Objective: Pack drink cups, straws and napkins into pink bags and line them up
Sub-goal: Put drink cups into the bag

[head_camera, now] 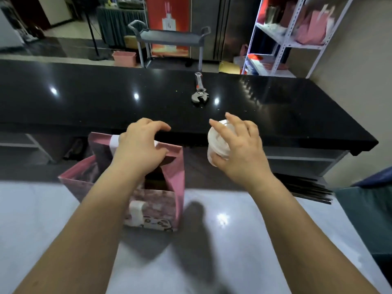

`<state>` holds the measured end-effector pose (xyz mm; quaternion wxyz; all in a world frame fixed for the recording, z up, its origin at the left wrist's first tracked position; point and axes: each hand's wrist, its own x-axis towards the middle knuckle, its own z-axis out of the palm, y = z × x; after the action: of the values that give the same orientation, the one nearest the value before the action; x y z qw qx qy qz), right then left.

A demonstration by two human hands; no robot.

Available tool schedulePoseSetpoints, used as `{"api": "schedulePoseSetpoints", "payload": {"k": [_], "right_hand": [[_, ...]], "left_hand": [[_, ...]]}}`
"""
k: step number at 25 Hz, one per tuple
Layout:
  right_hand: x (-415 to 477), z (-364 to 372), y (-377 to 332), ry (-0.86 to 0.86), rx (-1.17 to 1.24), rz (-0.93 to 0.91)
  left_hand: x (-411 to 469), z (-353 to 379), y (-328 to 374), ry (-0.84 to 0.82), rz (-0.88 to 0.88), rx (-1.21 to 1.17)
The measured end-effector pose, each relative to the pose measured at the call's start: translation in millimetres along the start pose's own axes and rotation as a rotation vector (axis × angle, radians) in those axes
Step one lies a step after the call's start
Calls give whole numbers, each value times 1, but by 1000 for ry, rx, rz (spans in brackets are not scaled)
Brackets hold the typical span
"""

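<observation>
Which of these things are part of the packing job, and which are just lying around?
Job: pink bag, its rim gripped by the left hand; lidded drink cup, held in the right hand.
Lying about: adjustable wrench on the black counter; grey cart; pink bin.

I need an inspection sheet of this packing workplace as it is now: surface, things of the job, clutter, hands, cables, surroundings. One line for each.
Surface: glossy white table, with a black counter behind it.
Job's things: an open pink bag stands on the table; a lidded drink cup is held in the air to its right. Straws, napkins: not clearly seen.
Clutter: an adjustable wrench lies on the counter.
Hands: left hand grips the bag's top rim; right hand holds the cup.
Cables: nothing seen.
Surroundings: shelf rack with blurred pink bags at far right; grey trolley and pink bin beyond the counter.
</observation>
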<state>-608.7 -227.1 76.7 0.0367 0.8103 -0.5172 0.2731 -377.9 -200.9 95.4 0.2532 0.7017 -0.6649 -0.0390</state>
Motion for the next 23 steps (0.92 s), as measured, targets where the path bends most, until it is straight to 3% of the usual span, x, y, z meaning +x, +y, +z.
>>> {"api": "schedulePoseSetpoints", "payload": {"k": [7, 10, 14, 16, 20, 23], "right_hand": [[36, -16, -88, 59, 270, 154], [45, -12, -128, 27, 328, 129], [30, 32, -171, -105, 348, 204], [13, 54, -176, -172, 244, 238], [-8, 59, -155, -316, -259, 45], [-8, 64, -155, -461, -327, -132]], "left_hand": [[-15, -27, -112, -303, 143, -209], [2, -26, -120, -472, 236, -111], [17, -20, -128, -592, 384, 208], [17, -19, -134, -601, 414, 268], [-1, -12, -138, -556, 469, 370], [-13, -4, -132, -495, 544, 404]]}}
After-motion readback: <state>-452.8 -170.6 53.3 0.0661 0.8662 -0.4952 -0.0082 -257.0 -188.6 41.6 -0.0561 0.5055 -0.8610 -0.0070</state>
